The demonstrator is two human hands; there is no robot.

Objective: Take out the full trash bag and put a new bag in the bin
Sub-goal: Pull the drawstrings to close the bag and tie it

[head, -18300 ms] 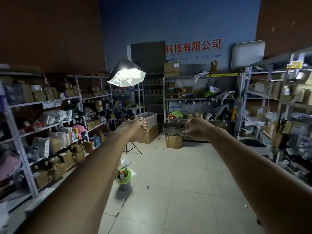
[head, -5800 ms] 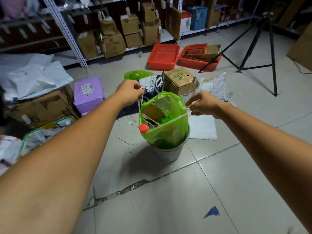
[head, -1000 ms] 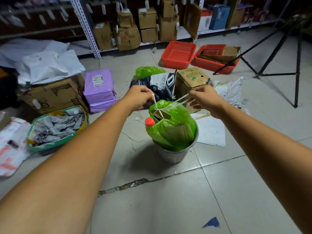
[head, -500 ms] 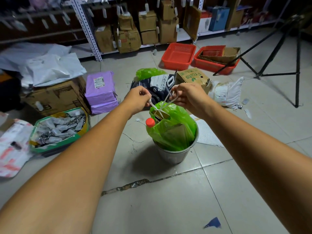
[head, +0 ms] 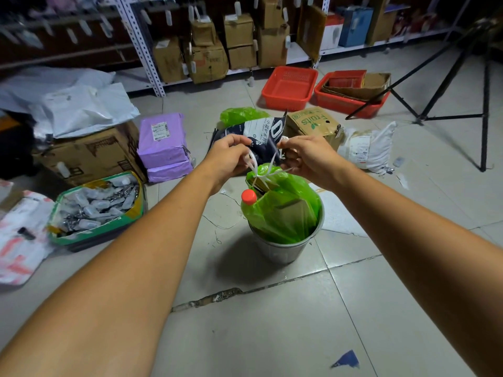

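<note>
The left hand (head: 227, 152) and right hand (head: 304, 155) each pinch an end of the white drawstring (head: 261, 170). Its cords cross in a knot just below and between the two grips, likely to cinch the mouth so nothing spills. Beneath them the full green trash bag (head: 283, 213) sits in the metal bin (head: 285, 253), with a red bottle cap (head: 248, 196) poking out under the left grip.

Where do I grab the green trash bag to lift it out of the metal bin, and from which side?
Grip the white drawstrings just above their crossing, from straight above. The green plastic trash bag gathers to that point, while its sides sit inside the wall of the round metal bin.
</note>
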